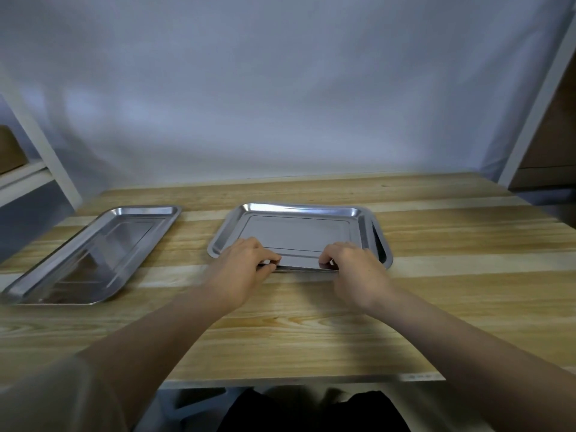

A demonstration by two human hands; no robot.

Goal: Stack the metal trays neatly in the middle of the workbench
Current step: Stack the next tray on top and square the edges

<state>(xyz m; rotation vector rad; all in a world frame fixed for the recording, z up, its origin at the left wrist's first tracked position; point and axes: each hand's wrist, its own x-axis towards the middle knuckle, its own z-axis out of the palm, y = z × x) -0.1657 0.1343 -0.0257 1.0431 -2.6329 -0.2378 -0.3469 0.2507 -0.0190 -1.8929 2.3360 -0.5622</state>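
The left hand (246, 266) and right hand (352, 266) each pinch the near rim of the top tray (299, 235), thumbs under the edge and fingers curled over it, one hand toward each near corner. That tray sits inside a lower tray (381, 244) in the middle of the bench (311, 322), but not squarely: the lower rim shows as a wider band along the right side and at the near right corner. To finish this step well, I judge the top tray should be slid slightly right and turned until the rims match all round, then lowered with both hands evenly so it nests flat and does not rock. A third tray (93, 254) lies apart at the left, angled, not yet stacked.
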